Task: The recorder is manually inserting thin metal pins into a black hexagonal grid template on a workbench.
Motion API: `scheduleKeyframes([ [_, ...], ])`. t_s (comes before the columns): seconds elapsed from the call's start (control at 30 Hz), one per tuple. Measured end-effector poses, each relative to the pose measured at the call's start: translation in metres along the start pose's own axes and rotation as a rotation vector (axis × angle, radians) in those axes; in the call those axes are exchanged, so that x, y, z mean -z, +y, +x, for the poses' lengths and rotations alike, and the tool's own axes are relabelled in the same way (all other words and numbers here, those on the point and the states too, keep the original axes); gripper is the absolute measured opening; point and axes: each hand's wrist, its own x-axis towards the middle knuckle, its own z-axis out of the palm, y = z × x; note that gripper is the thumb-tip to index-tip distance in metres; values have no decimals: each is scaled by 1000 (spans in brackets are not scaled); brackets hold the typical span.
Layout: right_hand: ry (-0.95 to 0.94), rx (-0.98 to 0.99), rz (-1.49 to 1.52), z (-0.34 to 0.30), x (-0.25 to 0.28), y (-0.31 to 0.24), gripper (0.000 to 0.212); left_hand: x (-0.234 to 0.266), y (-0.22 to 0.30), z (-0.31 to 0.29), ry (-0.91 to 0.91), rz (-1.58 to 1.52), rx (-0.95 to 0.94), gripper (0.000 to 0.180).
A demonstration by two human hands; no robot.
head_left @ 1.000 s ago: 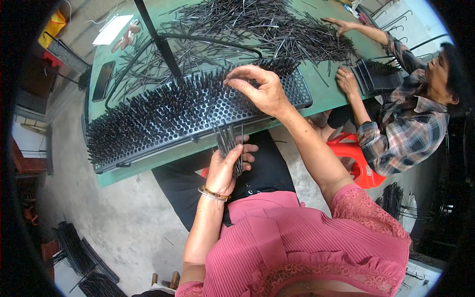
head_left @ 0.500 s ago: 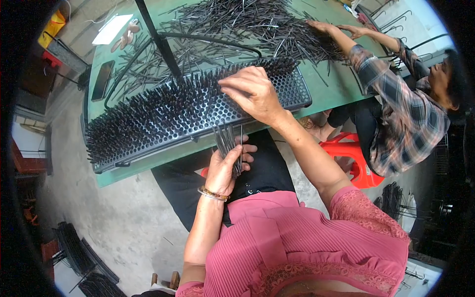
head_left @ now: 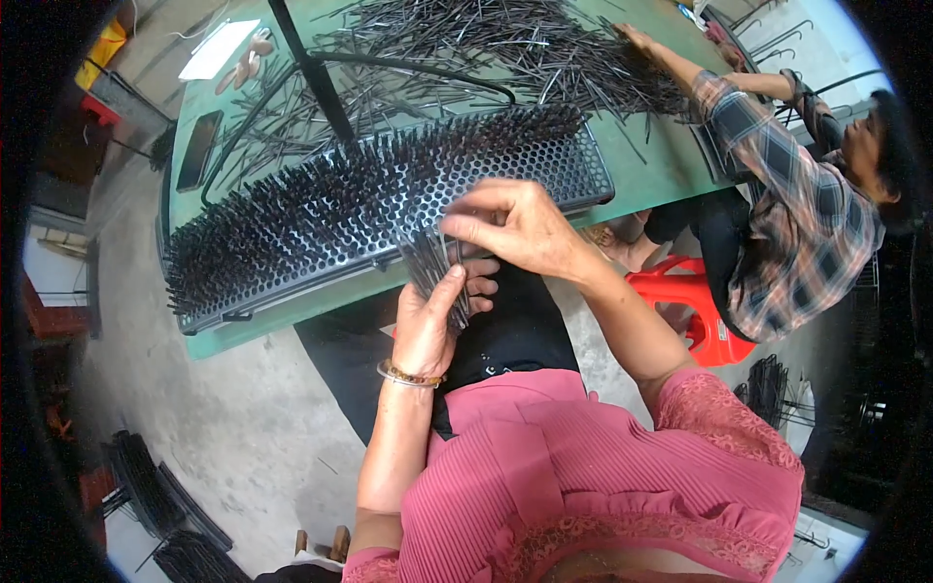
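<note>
My left hand (head_left: pixel 432 306) is closed round a bundle of thin dark rods (head_left: pixel 428 264), which stand up out of the fist just in front of the rack's near edge. Close over the top of that bundle is my right hand (head_left: pixel 530 228), thumb and fingers bent toward the rods. Motion blurs its fingertips, so whether a rod is between them is unclear. A long metal rack with a perforated top (head_left: pixel 428 199) lies across the table's near side. Many dark rods (head_left: pixel 282 219) stand upright in its holes, packed densely at the left and along the far side; bare holes show along the near right part.
A large heap of loose rods (head_left: pixel 544 58) covers the far part of the green table (head_left: pixel 646 175). A black metal frame (head_left: pixel 326 97) rises behind the rack. A phone (head_left: pixel 199 151) lies at the left. A co-worker in a plaid shirt (head_left: pixel 787 209) reaches toward the heap from the right, by a red stool (head_left: pixel 685 301).
My right hand has come back from over the rack, down to the top of the bundle. My left hand has risen slightly and shifted left. The co-worker's hands have moved a little.
</note>
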Motion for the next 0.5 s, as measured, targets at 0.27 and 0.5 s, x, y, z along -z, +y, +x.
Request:
scheduleKeyframes([
  [0.27,-103,-227,445,-1,8,5,22,-9,-4,-2,26,-20,46,33],
  [0.5,-217,-262,399,1,9,0,27,-5,-1,-2,-34,90,59,33],
])
